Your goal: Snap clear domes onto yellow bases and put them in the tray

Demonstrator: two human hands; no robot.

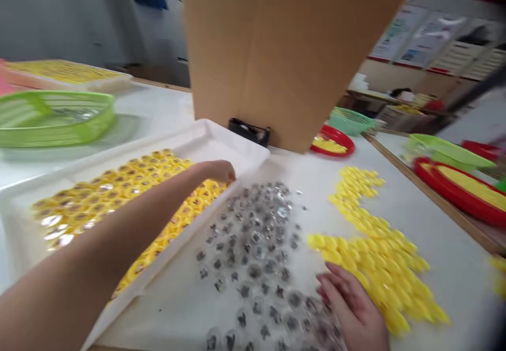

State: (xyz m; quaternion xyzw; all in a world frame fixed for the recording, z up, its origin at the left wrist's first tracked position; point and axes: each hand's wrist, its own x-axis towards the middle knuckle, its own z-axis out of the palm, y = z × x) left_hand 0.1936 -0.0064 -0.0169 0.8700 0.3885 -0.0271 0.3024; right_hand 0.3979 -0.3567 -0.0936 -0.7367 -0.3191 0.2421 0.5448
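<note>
My left hand (222, 172) reaches over the right part of a white tray (205, 132) holding rows of yellow round pieces (118, 182). Its fingers bend down at the tray's inner edge, and what they hold, if anything, is hidden. Low on the right, my right hand (351, 303) is over the table between small clear discs with dark marks (256, 245) and a spread of yellow discs (379, 261). Its fingers are curled with the thumb near them; blur hides whether something is between them.
A tall cardboard panel (276, 50) stands behind the tray, with a black tape dispenser (250, 132) at its foot. A green basket (55, 119) sits on the left. Red plates (343, 143) and more baskets are on the right. Another filled tray (114, 79) lies back left.
</note>
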